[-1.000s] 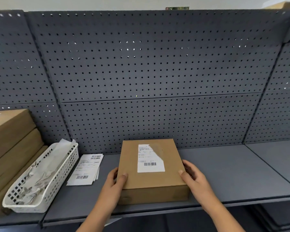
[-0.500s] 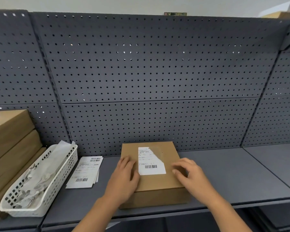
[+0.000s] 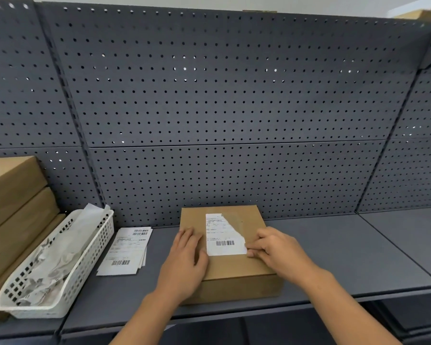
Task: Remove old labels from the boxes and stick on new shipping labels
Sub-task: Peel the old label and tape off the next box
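The step in hand is judged to be the stripping of the old label (image 3: 222, 235) from the box (image 3: 234, 267), which lies flat on the grey metal shelf (image 3: 334, 257), close to its front edge. The box is steadied by the left hand (image 3: 187, 260), laid flat with straight fingers on the left part of the lid. The right hand (image 3: 276, 250) is curled, its fingertips bunched at the label's lower right corner; the corner appears to be pinched between thumb and forefinger, though whether it has lifted cannot be told.

The label is already torn. Its upper right part is gone along a slanting edge, and a paler, slightly glossy patch of residue is left on the cardboard there. What remains is thin white paper printed with a barcode. The next move is thought to call for a slow, low peel across the lid, the box being held down firmly — thin paper of this kind is likely to tear again if it is jerked.

The box is plain brown cardboard, shallow and square-cornered, with a matt face. To the left, a fanned stack of fresh labels (image 3: 126, 252) lies on the shelf, and beside it a white plastic lattice basket (image 3: 95, 255) holds crumpled paper scraps (image 3: 57, 255).
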{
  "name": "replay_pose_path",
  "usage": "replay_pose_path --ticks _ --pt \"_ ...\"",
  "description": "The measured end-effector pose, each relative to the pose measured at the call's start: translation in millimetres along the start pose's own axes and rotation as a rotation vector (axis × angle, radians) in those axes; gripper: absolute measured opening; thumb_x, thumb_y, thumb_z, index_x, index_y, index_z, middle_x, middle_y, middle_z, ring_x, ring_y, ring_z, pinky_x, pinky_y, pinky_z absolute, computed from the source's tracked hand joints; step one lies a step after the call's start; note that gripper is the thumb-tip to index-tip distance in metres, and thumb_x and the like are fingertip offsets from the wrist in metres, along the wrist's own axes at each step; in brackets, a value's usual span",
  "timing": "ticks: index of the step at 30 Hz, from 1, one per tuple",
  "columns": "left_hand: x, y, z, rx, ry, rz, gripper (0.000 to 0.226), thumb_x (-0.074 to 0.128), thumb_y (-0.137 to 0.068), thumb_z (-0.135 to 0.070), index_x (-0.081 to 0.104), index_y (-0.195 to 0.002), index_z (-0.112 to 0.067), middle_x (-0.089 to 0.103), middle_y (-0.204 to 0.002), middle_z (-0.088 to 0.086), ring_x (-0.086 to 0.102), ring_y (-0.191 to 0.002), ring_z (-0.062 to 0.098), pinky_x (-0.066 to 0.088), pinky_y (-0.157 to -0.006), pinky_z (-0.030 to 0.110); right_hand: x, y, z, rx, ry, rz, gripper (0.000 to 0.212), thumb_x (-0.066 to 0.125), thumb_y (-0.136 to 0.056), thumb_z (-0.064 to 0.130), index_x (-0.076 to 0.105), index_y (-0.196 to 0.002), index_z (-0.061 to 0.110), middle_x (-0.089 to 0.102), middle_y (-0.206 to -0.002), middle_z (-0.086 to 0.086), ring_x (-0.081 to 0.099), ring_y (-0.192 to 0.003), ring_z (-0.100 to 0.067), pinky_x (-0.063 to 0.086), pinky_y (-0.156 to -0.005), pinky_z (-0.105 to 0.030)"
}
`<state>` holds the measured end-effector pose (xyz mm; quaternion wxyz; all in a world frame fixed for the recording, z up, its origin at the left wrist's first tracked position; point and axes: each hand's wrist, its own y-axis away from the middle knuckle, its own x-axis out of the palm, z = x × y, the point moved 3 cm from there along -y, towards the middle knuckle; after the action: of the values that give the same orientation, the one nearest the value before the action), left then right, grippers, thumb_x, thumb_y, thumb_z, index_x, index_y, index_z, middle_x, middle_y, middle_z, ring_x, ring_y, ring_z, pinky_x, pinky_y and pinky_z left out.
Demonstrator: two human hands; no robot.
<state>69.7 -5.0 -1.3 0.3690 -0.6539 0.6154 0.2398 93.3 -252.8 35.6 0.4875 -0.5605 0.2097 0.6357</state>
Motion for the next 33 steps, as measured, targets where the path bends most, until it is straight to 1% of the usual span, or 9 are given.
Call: replay_pose_path --ticks 10,15,18,20,23,26,29,31,33 --pt "2 0 1 -0.013 0.005 0.001 0.049 0.04 -0.106 -0.039 0.037 -0.155 -0.032 0.014 -0.169 -0.015 -0.004 -0.156 0.002 0.018 -0.122 0.028 0 -13 2 0.0 0.072 0.076 0.026 0.06 -0.101 0.041 0.075 -0.12 0.031 0.06 -0.096 0.01 0.053 -0.102 -0.011 0.048 -0.081 -0.033" --pt "2 0 1 -0.009 0.01 -0.007 0.048 0.041 -0.106 -0.037 0.039 -0.153 -0.032 0.016 -0.169 -0.017 -0.003 -0.155 0.001 0.02 -0.121 0.027 2 -18 1 -0.009 0.051 0.087 0.023 0.06 -0.101 0.036 0.077 -0.113 0.026 0.057 -0.097 0.015 0.053 -0.106 -0.01 0.038 -0.075 -0.029" --pt "2 1 1 -0.002 0.015 -0.007 0.048 0.042 -0.105 -0.036 0.039 -0.153 -0.032 0.016 -0.168 -0.017 -0.002 -0.155 0.0 0.019 -0.12 0.026 3 -18 1 -0.026 0.045 0.074 0.02 0.061 -0.101 0.033 0.077 -0.108 0.023 0.061 -0.101 0.014 0.053 -0.106 -0.009 0.037 -0.075 -0.027" --pt "2 1 2 -0.005 0.012 -0.008 0.048 0.042 -0.105 -0.036 0.039 -0.153 -0.032 0.016 -0.168 -0.017 -0.003 -0.155 0.0 0.019 -0.12 0.026 3 -19 -1 -0.028 0.029 0.076 0.019 0.061 -0.101 0.034 0.077 -0.106 0.025 0.061 -0.1 0.016 0.052 -0.105 -0.007 0.038 -0.076 -0.027" --pt "1 0 0 -0.008 0.006 -0.009 0.048 0.041 -0.105 -0.037 0.039 -0.153 -0.032 0.016 -0.168 -0.018 -0.003 -0.155 -0.001 0.021 -0.119 0.027 -1 -23 -8 -0.008 -0.014 0.113 0.016 0.067 -0.096 0.037 0.078 -0.106 0.031 0.055 -0.088 0.022 0.049 -0.096 -0.001 0.036 -0.076 -0.025" --pt "1 1 -1 -0.01 0.002 -0.003 0.048 0.04 -0.106 -0.038 0.039 -0.153 -0.032 0.016 -0.168 -0.019 -0.003 -0.154 -0.002 0.022 -0.118 0.027 -6 -29 -14 -0.003 -0.048 0.165 0.013 0.075 -0.091 0.037 0.08 -0.102 0.033 0.057 -0.084 0.024 0.052 -0.091 0.0 0.038 -0.076 -0.025" --pt "1 2 1 -0.011 0.006 -0.006 0.048 0.041 -0.106 -0.038 0.039 -0.153 -0.032 0.015 -0.168 -0.019 -0.003 -0.154 -0.002 0.022 -0.118 0.026 -5 -35 -11 -0.042 -0.002 0.207 0.024 0.075 -0.09 0.041 0.077 -0.113 0.035 0.056 -0.088 0.029 0.054 -0.098 -0.001 0.037 -0.078 -0.026" --pt "1 1 1 -0.014 0.008 -0.011 0.047 0.041 -0.105 -0.038 0.04 -0.152 -0.032 0.016 -0.168 -0.019 -0.003 -0.155 -0.001 0.023 -0.119 0.027 -5 -39 -10 -0.061 0.027 0.225 0.032 0.073 -0.09 0.045 0.074 -0.12 0.035 0.063 -0.101 0.025 0.056 -0.105 -0.003 0.041 -0.084 -0.028" --pt "2 1 2 -0.018 0.011 -0.017 0.048 0.042 -0.105 -0.039 0.04 -0.152 -0.032 0.016 -0.168 -0.019 -0.002 -0.155 -0.001 0.023 -0.12 0.029 -4 -40 -11 -0.072 0.038 0.24 0.027 0.072 -0.091 0.045 0.076 -0.115 0.034 0.066 -0.101 0.015 0.058 -0.102 -0.008 0.047 -0.087 -0.032"
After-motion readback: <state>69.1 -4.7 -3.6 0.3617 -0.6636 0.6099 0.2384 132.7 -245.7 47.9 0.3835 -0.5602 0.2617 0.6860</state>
